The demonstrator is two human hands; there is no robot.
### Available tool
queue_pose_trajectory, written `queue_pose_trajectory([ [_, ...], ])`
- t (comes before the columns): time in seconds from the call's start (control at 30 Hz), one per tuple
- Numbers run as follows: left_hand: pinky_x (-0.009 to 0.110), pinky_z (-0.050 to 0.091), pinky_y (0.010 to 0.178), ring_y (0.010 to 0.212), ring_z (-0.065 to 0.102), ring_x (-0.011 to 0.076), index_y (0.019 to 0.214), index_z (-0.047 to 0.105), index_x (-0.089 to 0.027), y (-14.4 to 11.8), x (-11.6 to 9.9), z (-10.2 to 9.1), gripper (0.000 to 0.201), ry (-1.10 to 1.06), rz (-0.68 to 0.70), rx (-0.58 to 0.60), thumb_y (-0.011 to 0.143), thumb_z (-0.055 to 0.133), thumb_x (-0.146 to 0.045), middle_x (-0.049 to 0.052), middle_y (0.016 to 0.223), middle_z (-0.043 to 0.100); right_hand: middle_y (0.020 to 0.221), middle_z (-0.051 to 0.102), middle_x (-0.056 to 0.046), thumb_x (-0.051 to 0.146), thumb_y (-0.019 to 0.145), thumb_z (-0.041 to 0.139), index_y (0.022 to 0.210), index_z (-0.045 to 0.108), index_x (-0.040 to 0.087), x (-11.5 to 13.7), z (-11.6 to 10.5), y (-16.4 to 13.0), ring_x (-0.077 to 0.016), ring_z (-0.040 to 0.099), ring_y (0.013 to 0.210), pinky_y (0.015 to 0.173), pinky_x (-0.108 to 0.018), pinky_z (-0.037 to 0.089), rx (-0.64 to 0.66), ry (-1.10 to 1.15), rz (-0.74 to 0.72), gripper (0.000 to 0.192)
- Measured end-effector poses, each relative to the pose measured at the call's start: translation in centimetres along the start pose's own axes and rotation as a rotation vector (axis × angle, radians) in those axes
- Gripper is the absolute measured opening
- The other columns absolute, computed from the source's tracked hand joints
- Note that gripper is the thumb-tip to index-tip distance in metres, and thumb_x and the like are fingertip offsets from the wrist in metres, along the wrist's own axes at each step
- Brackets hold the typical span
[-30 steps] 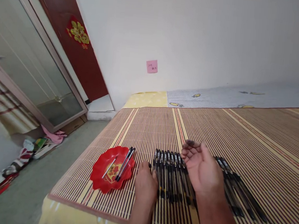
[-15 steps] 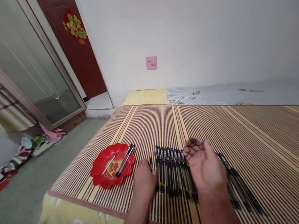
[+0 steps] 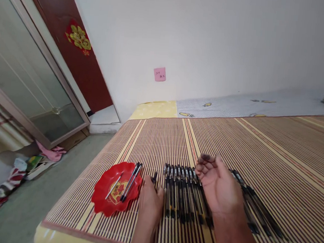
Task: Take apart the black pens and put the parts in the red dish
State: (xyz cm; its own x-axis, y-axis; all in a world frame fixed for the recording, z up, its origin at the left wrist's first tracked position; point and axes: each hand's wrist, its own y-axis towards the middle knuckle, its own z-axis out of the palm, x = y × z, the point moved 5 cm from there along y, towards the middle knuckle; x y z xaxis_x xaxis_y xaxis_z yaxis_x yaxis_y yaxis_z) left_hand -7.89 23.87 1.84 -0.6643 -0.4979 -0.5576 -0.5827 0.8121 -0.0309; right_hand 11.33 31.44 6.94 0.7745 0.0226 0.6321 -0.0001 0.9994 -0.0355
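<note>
My left hand (image 3: 150, 202) is closed around a dark pen (image 3: 154, 177), of which only the black end shows past the fingers. It hovers between a red scalloped plate (image 3: 100, 201) and a row of black-capped pens (image 3: 180, 191) laid side by side on a striped mat. My right hand (image 3: 220, 183) is turned palm up over the right part of the row, its fingers loosely bent, with nothing visible in it. Dark smudges mark its fingertips. More pens (image 3: 257, 203) lie slanted to the right of that hand, and the wrist partly hides them.
Two pens (image 3: 131, 183) and a thin white stick (image 3: 113, 186) rest in the red plate. The striped mat (image 3: 160, 140) covers a bed against a white wall bearing a pink note (image 3: 159, 74). Folded items (image 3: 42, 160) line the floor at left, beside a glass-panelled door (image 3: 41, 77).
My left hand has shifted slightly left, away from the row, and the pen end in it leans differently. My right hand keeps nearly the same pose. The whole view has tilted a little.
</note>
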Motion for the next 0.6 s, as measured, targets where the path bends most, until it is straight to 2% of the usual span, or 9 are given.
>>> queue_pose_trajectory([
  [0.13, 0.029, 0.042, 0.073, 0.096, 0.069, 0.0265, 0.101, 0.057, -0.016, -0.11, -0.17, 0.57, 0.017, 0.085, -0.011, 0.089, 0.087, 0.066, -0.021, 0.013, 0.100, 0.073, 0.081, 0.066, -0.003, 0.045, 0.079, 0.075, 0.083, 0.069, 0.016, -0.01, 0.00, -0.01, -0.0138, 0.059, 0.070, 0.058, -0.024, 0.050, -0.005, 0.006, 0.006, 0.030],
  [0.27, 0.031, 0.042, 0.073, 0.097, 0.069, 0.0288, 0.102, 0.058, -0.015, -0.25, -0.45, 0.56, 0.021, 0.158, -0.003, 0.081, 0.086, 0.068, -0.024, 0.015, 0.101, 0.074, 0.081, 0.066, -0.003, 0.044, 0.080, 0.074, 0.082, 0.069, 0.017, 0.08, 0.03, -0.05, -0.0140, 0.058, 0.069, 0.058, -0.025, 0.049, 0.004, 0.015, 0.002, 0.027],
  [0.43, 0.030, 0.041, 0.073, 0.095, 0.069, 0.0272, 0.102, 0.059, -0.016, -0.20, -0.57, 0.50, 0.015, 0.178, 0.012, 0.069, 0.089, 0.061, -0.023, 0.014, 0.101, 0.074, 0.081, 0.065, -0.003, 0.043, 0.080, 0.073, 0.082, 0.069, 0.017, 0.01, 0.03, -0.02, -0.0144, 0.057, 0.069, 0.058, -0.026, 0.048, 0.011, 0.007, 0.009, 0.026],
  [0.6, 0.031, 0.043, 0.074, 0.097, 0.069, 0.0285, 0.105, 0.058, -0.014, -0.26, -0.79, 0.65, 0.020, 0.214, 0.031, 0.077, 0.089, 0.063, -0.025, 0.015, 0.101, 0.074, 0.081, 0.066, -0.004, 0.042, 0.076, 0.076, 0.083, 0.070, 0.016, 0.07, -0.04, -0.07, -0.0149, 0.059, 0.070, 0.059, -0.026, 0.049, -0.015, 0.002, 0.016, 0.027],
])
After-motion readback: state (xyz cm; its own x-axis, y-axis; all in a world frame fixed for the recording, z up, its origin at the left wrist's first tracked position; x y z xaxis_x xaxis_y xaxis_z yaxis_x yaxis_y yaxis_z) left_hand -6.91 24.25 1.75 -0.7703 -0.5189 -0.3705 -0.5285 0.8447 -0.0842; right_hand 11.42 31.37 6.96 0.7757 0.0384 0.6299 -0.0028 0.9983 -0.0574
